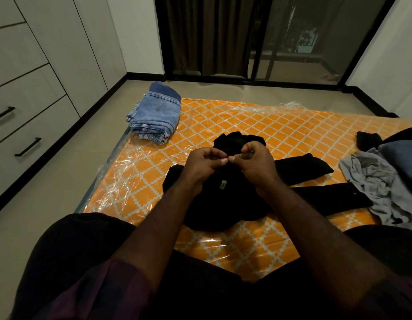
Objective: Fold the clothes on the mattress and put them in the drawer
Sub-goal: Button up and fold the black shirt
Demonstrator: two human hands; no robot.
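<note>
Room: pale floor, white cabinet fronts along the left edge of the frame, dark curtains and glass doors across the top centre.
Drawers (pixel 27 125): at the far left, stacked fronts with black bar handles, all shut.
Folded jeans (pixel 155 116): a light blue denim stack in the upper left of the mattress, sitting at its corner, well apart from the hands.
Mattress (pixel 281 128): orange with a white lattice print, under a clear plastic cover (wrinkled and shiny along the left edge), filling the middle of the frame.
Left hand (pixel 204 163): centre of the frame, fingers curled, thumb and forefinger pinched on a bit of black cloth.
Black garment (pixel 223 204): lies spread on the mattress at centre, under both hands, one part bunched up just beyond the fingertips; a small pale label shows on it between the wrists; long dark pieces run off to the right.
Right hand (pixel 255 162): just right of the left one, thumbs nearly touching, closed in the same pinch on the black cloth.
Grey garment (pixel 375 181): crumpled at the right edge of the mattress, touching the ends of the black pieces.
Dark heap (pixel 398 155): further clothes at the far right, partly cut off by the frame.
</note>
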